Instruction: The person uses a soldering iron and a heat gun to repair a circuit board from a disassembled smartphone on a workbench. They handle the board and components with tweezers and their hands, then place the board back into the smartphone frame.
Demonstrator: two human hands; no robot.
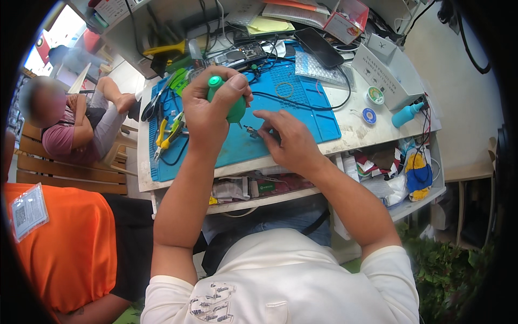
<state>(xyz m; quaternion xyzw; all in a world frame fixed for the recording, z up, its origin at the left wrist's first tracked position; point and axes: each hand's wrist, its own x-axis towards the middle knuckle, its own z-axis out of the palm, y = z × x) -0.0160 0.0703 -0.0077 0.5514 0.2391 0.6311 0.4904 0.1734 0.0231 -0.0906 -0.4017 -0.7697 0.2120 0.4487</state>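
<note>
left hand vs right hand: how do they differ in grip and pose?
The left hand is wrapped in a fist around a green bulb tool, thumb on top; the right hand has no such tool and pinches a small metal part with its fingertips. The left hand is raised above the blue mat; the right hand sits low on it. Both are bare and work over the same spot on the mat.

You get bright, even daylight here, strongest above your left hand point(208, 110). Soft shadows fall just below both hands on the blue mat point(302, 108). Fisheye bending warps edges, a black rim frames everything, and the far-left person is blurred.
</note>
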